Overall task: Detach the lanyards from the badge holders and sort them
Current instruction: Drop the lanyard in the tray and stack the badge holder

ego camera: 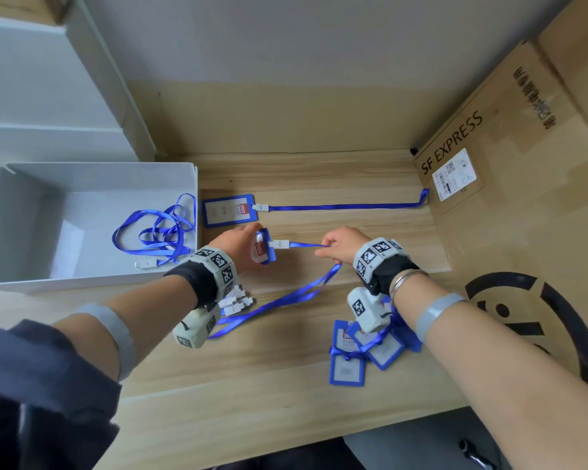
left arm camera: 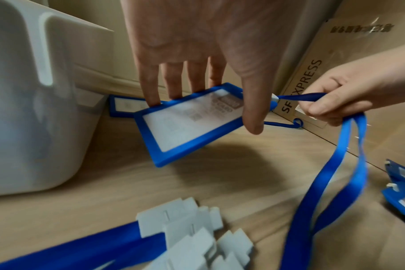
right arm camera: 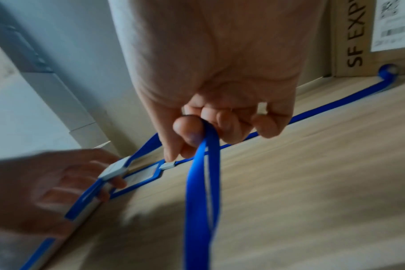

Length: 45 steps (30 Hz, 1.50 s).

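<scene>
The left hand (left arm camera: 197, 45) grips a rigid blue plastic badge holder (left arm camera: 192, 124) by its edges above the pale wooden tabletop (ego camera: 286, 385), while the right hand (ego camera: 342, 244) pinches its limp blue ribbon lanyard (left arm camera: 331, 182); stiff and light, the holder looks best steadied while fingers work the small white clip (ego camera: 279, 244).

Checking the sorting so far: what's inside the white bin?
The white bin holds loose blue lanyards in a tangle, one with its white clip showing. No badge holder shows there. How many lanyards there are cannot be told.
</scene>
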### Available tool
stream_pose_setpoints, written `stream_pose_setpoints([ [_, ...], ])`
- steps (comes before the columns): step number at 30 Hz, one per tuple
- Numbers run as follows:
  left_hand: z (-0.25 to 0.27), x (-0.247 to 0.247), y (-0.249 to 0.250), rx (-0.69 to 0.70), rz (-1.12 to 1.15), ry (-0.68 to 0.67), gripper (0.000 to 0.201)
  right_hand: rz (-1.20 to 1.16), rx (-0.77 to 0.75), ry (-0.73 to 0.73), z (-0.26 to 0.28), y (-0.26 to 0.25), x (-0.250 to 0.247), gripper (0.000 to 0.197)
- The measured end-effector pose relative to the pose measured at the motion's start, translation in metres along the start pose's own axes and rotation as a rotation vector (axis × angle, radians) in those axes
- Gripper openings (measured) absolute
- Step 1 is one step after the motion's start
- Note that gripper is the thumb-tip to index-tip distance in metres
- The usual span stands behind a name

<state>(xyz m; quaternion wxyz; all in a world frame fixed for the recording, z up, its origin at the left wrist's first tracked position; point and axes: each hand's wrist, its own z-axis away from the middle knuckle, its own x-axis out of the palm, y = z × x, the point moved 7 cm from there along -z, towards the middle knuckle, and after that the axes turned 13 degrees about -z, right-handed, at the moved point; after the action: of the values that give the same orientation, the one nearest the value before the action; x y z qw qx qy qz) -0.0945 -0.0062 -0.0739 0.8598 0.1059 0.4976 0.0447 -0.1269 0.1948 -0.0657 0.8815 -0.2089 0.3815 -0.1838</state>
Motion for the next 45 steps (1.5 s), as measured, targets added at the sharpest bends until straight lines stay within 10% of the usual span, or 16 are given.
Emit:
stream_pose_setpoints([
  [18,-0.067,-0.02,-0.017,-0.137,-0.097,0.004,0.077,0.034,0.257,0.016,-0.048,0.077,-0.087,0.02],
  [28,-0.095,-0.024,-0.038,-0.22,-0.138,-0.015,0.079,0.514,0.256,0.153,-0.063,0.111,-0.175,0.027],
  [45,-0.104,-0.014,-0.047,-0.203,-0.203,-0.028,0.087,0.465,0.317,0.156,-0.078,0.158,-0.168,0.054],
])
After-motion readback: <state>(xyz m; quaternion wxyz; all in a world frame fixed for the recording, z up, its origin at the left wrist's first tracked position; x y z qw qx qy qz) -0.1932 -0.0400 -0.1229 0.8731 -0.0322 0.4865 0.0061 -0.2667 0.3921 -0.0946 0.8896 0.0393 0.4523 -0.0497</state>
